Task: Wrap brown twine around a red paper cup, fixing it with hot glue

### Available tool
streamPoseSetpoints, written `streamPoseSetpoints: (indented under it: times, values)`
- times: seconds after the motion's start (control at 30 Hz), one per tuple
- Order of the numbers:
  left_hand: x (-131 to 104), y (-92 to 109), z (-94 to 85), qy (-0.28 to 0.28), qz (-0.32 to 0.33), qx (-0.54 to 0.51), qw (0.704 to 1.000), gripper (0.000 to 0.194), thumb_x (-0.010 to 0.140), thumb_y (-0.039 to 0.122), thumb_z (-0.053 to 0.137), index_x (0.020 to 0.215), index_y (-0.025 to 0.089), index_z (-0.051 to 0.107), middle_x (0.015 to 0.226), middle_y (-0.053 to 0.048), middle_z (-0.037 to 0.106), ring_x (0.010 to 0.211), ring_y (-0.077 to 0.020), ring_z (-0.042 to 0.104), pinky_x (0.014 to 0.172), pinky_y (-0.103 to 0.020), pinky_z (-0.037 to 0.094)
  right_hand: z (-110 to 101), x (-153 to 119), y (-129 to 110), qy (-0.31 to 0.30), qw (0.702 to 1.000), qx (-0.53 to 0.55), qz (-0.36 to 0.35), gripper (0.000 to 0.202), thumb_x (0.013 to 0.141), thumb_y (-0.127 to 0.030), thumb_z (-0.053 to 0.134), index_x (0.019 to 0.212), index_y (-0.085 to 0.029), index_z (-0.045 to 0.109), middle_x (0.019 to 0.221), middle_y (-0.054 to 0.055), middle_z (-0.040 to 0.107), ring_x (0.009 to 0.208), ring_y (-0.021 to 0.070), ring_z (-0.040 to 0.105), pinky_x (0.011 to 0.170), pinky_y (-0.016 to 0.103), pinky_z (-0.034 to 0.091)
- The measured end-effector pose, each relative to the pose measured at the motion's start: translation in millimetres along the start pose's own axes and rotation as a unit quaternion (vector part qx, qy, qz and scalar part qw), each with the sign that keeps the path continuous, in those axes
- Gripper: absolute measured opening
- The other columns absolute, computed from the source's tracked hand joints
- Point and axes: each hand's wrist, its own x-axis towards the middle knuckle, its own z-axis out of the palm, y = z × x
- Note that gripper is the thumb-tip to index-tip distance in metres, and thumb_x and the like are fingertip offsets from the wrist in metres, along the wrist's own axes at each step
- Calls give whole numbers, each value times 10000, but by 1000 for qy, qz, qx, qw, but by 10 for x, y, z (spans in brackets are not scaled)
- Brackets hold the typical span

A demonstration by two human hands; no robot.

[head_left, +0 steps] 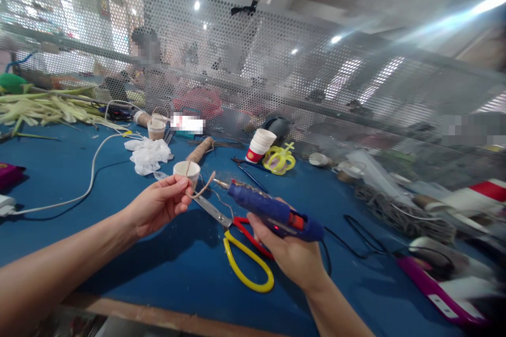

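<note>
Hot-glue gun [261,205] gripped in our right hand [294,253], nozzle [222,184] near the twine [208,184] pinched by our left hand [164,201] at the paper cup [193,170], left of centre on the table [59,168]. We should steady the twine, dab glue sparingly, and keep skin off the nozzle.

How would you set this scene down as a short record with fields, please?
Left hand: pinches a length of twine, in front of a white cup
Right hand: holds a blue glue gun, nozzle near the twine's free end; contact unclear
Between hands: scissors with red and yellow handles, on the blue table
Farther back: twine-wrapped roll, stacked cups, yellow crown-shaped piece
Left of cup: crumpled white material
</note>
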Motion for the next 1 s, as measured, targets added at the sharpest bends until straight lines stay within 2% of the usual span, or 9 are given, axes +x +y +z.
streamPoseSetpoints:
  times: [0.17,0.47,0.6,0.73,1.0]
  values:
    - [-3,-4,-1,0,-1,1,1000,154,803,47,490,680,82,576,596,-16,568,459,-47,552,447,-120,501,-16,-12,-9,-15,1000,-4,-12,79,723,-298,578,729,-221,599,651,-1,630,607,162,615,588,243,523]
    - [-3,5,18,0,-8,7,1000,112,781,60,535,679,92,566,595,-11,570,450,-45,553,445,-117,499,-12,13,26,9,1000,-26,1,141,724,-333,567,682,-200,591,568,5,619,448,136,545,517,261,507]
    - [4,3,9,4,-9,1,1000,116,781,56,533,679,91,573,593,-15,575,447,-48,555,437,-117,498,0,24,-7,7,999,-28,-17,156,726,-338,559,644,-207,579,580,3,614,496,147,574,554,264,516]
    - [18,3,7,5,-5,-3,1000,130,788,55,521,674,87,577,600,-15,574,452,-48,558,444,-119,502,4,11,6,4,999,-26,-39,107,725,-315,570,685,-219,595,628,5,623,578,168,609,595,268,528]
    - [17,-20,-11,-1,4,-5,1000,186,821,39,452,697,79,585,611,-17,566,465,-43,551,451,-120,502,-8,-20,54,7,998,-31,-49,87,718,-315,586,673,-242,595,589,-10,614,532,167,598,528,255,516]
